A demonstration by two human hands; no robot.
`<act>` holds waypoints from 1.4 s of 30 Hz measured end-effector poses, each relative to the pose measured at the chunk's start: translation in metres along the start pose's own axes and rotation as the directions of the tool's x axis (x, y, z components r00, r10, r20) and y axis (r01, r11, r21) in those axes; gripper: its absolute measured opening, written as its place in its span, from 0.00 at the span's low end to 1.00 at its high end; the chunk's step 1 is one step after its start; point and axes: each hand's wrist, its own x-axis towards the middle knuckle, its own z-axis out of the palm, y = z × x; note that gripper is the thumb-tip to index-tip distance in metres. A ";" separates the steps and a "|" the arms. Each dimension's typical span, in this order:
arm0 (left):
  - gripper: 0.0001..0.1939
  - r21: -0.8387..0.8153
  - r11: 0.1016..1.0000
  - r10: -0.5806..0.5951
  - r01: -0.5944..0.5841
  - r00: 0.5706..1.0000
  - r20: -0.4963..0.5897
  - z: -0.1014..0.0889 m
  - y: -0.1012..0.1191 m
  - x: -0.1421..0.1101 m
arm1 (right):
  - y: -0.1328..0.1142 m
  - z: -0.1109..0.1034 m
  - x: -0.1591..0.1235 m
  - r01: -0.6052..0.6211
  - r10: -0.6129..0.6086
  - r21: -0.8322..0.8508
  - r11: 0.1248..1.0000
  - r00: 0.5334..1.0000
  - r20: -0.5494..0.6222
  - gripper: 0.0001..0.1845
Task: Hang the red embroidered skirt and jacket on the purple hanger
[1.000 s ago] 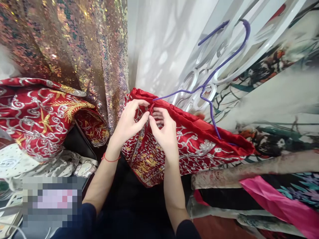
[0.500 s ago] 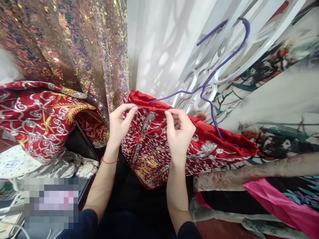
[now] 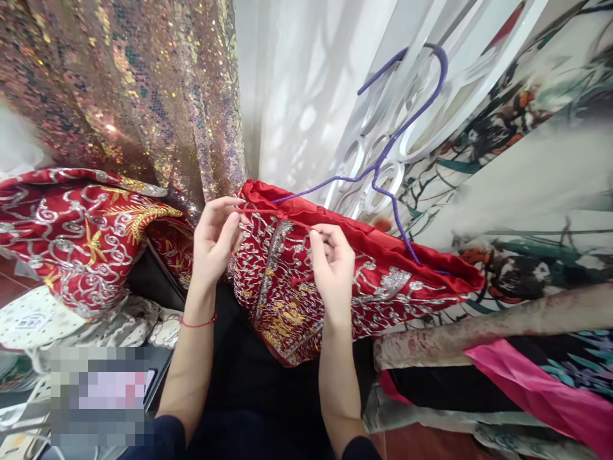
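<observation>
A red garment (image 3: 383, 281) with silver and gold embroidery hangs on a purple hanger (image 3: 387, 153) hooked on a white ornate rack (image 3: 460, 83). My left hand (image 3: 215, 239) pinches one end of a thin red tie string (image 3: 278, 214) at the garment's top left edge. My right hand (image 3: 332, 268) pinches the other part of the string near the garment's middle. The string is stretched between the two hands. A red thread bracelet sits on my left wrist.
A second red embroidered garment (image 3: 81, 230) lies at left over dotted white cloth. A sequinned gold curtain (image 3: 143, 96) hangs behind, beside a white curtain (image 3: 306, 96). Floral printed fabrics (image 3: 527, 191) and a pink cloth (image 3: 541, 390) hang at right.
My hands were together at the garment's top edge, then drew apart with the red string stretched between them. The view shifted slightly right to left.
</observation>
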 end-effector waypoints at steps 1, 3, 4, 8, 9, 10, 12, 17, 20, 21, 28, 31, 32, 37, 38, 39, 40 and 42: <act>0.08 -0.001 0.997 0.079 -0.079 0.997 0.006 -0.006 0.000 -0.001 | 0.000 -0.002 -0.001 -0.010 0.010 -0.025 1.000 0.999 -0.033 0.12; 0.13 0.089 0.964 0.245 -0.249 0.968 0.061 -0.018 0.000 -0.002 | -0.001 -0.009 -0.003 0.005 -0.021 -0.156 0.988 0.994 -0.105 0.15; 0.15 0.183 0.934 0.292 -0.307 0.951 0.103 -0.022 -0.001 -0.002 | -0.002 -0.012 -0.003 0.012 -0.044 -0.244 0.970 0.991 -0.126 0.16; 0.07 0.566 0.789 0.275 -0.239 0.961 0.022 -0.019 -0.006 0.003 | -0.010 -0.028 -0.008 0.043 -0.020 -0.497 0.867 0.998 0.051 0.11; 0.06 0.558 0.807 0.281 -0.194 0.957 -0.074 -0.013 -0.007 0.003 | -0.012 -0.030 -0.009 0.063 0.025 -0.483 0.873 0.985 0.173 0.09; 0.06 0.490 0.855 0.288 -0.173 0.943 -0.170 -0.006 -0.008 0.003 | -0.014 -0.031 -0.010 0.082 0.056 -0.426 0.901 0.952 0.302 0.08; 0.11 0.260 0.945 0.260 -0.196 0.935 -0.242 0.006 -0.008 0.000 | -0.016 -0.029 -0.010 0.094 0.028 -0.231 0.968 0.879 0.476 0.06; 0.12 -0.024 0.996 0.093 -0.090 0.970 0.224 0.014 -0.004 -0.011 | -0.014 -0.013 -0.004 0.164 -0.171 0.049 0.985 0.935 0.312 0.05; 0.11 -0.015 0.999 0.040 -0.039 0.988 0.151 0.004 -0.003 -0.013 | -0.012 -0.008 0.000 0.181 -0.193 0.074 0.981 0.953 0.232 0.07; 0.11 -0.016 0.999 0.032 -0.030 0.990 0.136 0.000 -0.003 -0.012 | -0.011 -0.007 0.000 0.187 -0.202 0.088 0.978 0.956 0.214 0.08; 0.12 0.072 0.997 -0.025 -0.008 0.898 0.439 -0.004 0.015 0.000 | -0.008 -0.004 0.006 0.385 -0.341 -0.060 0.921 0.872 0.352 0.11; 0.11 0.080 0.997 -0.054 0.016 0.869 0.492 0.001 0.023 0.002 | -0.009 -0.003 0.013 0.569 -0.424 -0.184 0.801 0.757 0.497 0.13; 0.11 0.073 0.997 -0.069 0.038 0.868 0.491 0.002 0.023 0.002 | -0.009 -0.003 0.015 0.618 -0.436 -0.229 0.752 0.727 0.530 0.14; 0.15 0.006 0.976 -0.199 0.217 0.883 0.426 0.002 0.011 -0.001 | -0.008 0.003 0.021 0.735 -0.510 -0.369 0.569 0.668 0.543 0.13; 0.16 -0.010 0.970 -0.216 0.242 0.883 0.417 0.002 0.008 -0.002 | -0.007 0.005 0.020 0.738 -0.524 -0.385 0.555 0.669 0.528 0.13; 0.15 -0.023 0.966 -0.225 0.256 0.883 0.412 0.002 0.006 -0.002 | -0.006 0.006 0.020 0.733 -0.530 -0.401 0.549 0.677 0.511 0.14; 0.15 -0.032 0.965 -0.226 0.262 0.884 0.408 0.003 0.004 -0.002 | -0.006 0.008 0.018 0.722 -0.528 -0.417 0.553 0.690 0.495 0.14; 0.15 -0.038 0.965 -0.225 0.259 0.896 0.383 0.004 0.002 -0.002 | -0.005 0.011 0.016 0.686 -0.514 -0.444 0.576 0.726 0.457 0.14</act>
